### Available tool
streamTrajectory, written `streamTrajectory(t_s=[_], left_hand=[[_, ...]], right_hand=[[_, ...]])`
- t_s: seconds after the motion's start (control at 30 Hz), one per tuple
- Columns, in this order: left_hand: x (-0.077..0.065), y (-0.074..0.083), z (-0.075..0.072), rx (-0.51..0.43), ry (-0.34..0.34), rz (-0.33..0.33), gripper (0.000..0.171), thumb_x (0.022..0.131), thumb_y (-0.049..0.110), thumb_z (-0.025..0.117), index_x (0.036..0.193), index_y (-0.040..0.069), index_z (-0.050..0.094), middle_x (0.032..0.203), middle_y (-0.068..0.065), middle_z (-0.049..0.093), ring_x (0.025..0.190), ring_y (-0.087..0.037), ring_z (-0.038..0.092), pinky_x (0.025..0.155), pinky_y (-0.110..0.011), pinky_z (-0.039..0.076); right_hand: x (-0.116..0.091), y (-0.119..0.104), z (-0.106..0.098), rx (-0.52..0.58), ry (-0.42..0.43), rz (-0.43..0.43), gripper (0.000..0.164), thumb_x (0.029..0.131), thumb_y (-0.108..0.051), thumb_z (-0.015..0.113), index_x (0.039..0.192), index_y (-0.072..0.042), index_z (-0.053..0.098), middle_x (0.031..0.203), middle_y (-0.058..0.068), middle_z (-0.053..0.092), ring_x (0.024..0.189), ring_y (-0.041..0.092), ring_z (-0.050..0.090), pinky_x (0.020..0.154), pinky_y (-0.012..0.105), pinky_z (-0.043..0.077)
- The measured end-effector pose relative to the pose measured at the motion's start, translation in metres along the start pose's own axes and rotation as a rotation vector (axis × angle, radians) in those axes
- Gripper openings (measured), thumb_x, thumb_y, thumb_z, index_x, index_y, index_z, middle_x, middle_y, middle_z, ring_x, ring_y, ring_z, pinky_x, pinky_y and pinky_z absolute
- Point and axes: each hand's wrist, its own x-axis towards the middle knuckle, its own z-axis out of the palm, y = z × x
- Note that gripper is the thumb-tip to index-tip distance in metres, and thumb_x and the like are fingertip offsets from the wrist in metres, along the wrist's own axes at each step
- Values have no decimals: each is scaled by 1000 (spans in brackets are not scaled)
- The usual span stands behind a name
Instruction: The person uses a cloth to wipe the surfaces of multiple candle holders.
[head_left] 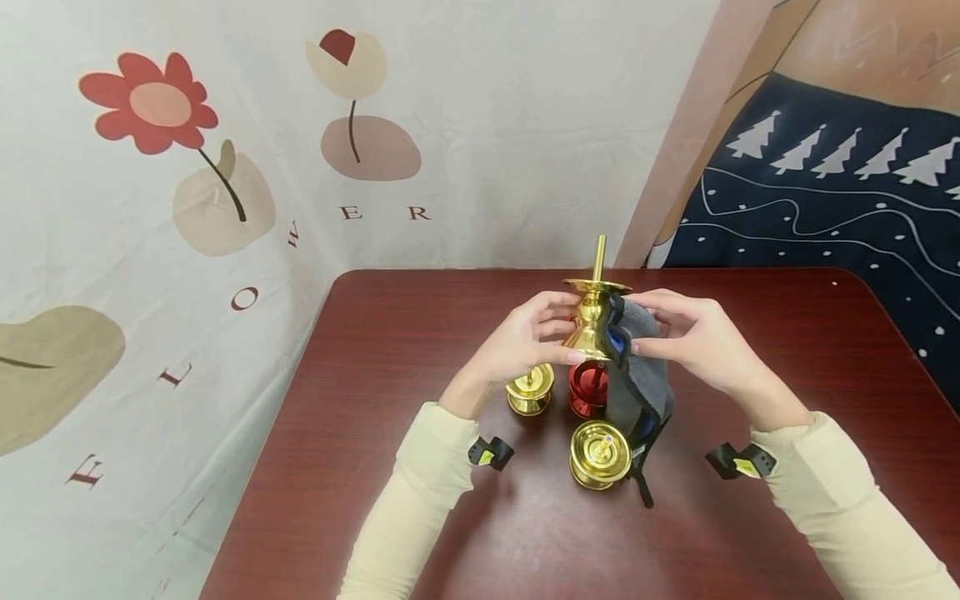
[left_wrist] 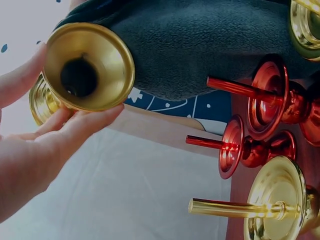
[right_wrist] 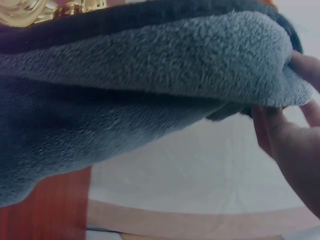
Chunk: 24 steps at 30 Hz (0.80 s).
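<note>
My left hand holds a gold candlestick upright above the table, its thin stem pointing up. In the left wrist view, the fingers lie around its flared, hollow base. A grey fleece cloth with dark edging is pinched in my right hand against the candlestick's right side, its lower end hanging down. Below stand a gold candlestick at left, another gold candlestick nearer the front, and a red candlestick. A second red candlestick shows in the left wrist view.
The dark red wooden table ends at a back edge against a white curtain with printed flowers. A navy fabric with white trees hangs at the right. A dark strap dangles from the cloth beside the front candlestick.
</note>
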Motion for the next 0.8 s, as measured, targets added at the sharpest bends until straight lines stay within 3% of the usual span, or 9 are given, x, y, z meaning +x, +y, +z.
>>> streamTrajectory(t_s=[0.17, 0.3, 0.47, 0.67, 0.8], left_hand=[[-1, 4, -3, -61, -43, 25, 65, 74, -19, 62, 131, -8, 33, 133, -23, 39, 115, -31, 47, 94, -31, 42], [0, 8, -5, -28, -92, 40, 66, 75, -17, 62, 134, -6, 32, 137, -22, 37, 120, -29, 44, 96, -30, 40], [2, 8, -4, 40, -98, -13, 69, 75, -10, 67, 134, -1, 33, 136, -18, 39, 122, -25, 42, 98, -27, 37], [4, 6, 3, 188, 19, -70, 70, 73, 6, 75, 132, 7, 38, 129, -10, 45, 114, -22, 48, 95, -26, 39], [6, 7, 5, 220, 47, -81, 68, 73, 6, 76, 131, 6, 39, 119, -12, 50, 106, -21, 52, 93, -26, 40]], right_hand=[[2, 13, -2, 164, -20, 7, 45, 76, 8, 68, 119, -2, 58, 115, -1, 58, 104, 13, 53, 80, 22, 49], [3, 18, -1, 224, -20, 6, 44, 76, 11, 66, 117, -3, 60, 114, -2, 58, 99, 12, 56, 76, 24, 51], [2, 14, 2, 111, 17, 46, 42, 76, 5, 70, 116, 2, 58, 113, 1, 57, 100, 11, 55, 78, 21, 50], [3, 2, 5, -52, 57, 46, 42, 76, 1, 71, 116, 2, 59, 112, 7, 56, 100, 10, 54, 80, 16, 47], [3, -7, 7, -121, 80, 17, 41, 75, 3, 72, 115, 1, 60, 109, 7, 57, 93, 8, 56, 76, 15, 48]])
